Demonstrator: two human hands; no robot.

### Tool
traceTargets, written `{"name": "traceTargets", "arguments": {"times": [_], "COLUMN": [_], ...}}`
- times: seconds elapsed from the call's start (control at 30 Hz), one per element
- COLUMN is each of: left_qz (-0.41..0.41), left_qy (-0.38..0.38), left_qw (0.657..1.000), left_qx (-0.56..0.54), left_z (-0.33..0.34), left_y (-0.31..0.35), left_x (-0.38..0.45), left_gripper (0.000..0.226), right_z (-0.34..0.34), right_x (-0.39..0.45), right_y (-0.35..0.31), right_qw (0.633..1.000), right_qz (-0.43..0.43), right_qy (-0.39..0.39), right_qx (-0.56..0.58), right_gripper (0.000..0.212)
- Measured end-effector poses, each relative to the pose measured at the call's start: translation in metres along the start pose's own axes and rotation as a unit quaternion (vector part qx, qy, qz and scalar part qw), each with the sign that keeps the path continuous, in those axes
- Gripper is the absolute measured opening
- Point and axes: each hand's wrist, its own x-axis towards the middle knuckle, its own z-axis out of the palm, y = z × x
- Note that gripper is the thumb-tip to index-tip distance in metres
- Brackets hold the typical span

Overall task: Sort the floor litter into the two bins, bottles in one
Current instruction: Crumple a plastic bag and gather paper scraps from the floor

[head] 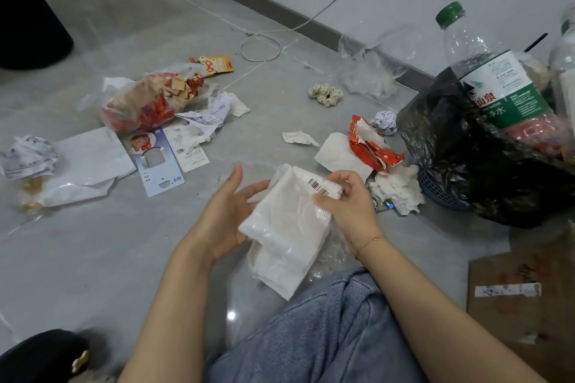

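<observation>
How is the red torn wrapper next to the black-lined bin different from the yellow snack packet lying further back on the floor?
The red wrapper is torn open and crumpled, lying partly on a white tissue close to the bin. The yellow packet looks flatter and more intact, farther away behind the clear bag of scraps. Both are printed food packaging on the floor, neither one touched by a hand.

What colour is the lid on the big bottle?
Green. The cap shows in the head view, top right.

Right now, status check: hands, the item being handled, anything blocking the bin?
Right hand pinches white plastic bag at its barcode label; left hand open, steadying it. Black-lined bin at right, green-capped bottle in it. Red wrapper, tissues between.
</observation>
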Motion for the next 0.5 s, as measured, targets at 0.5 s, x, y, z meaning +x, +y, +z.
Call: {"name": "traceTargets", "arguments": {"times": [0.5], "left_qz": [0.157], "left_qy": [0.126], "left_qw": [0.967], "left_qx": [0.154], "left_z": [0.011], "left_y": [-0.025], "left_x": [0.010], "left_gripper": [0.027], "right_z": [0.003], "right_x": [-0.011], "right_y": [-0.009], "right_qw": [0.982], "right_qz": [0.132], "right_qy": [-0.113], "right_qx": [0.069], "right_gripper": [0.045]}}
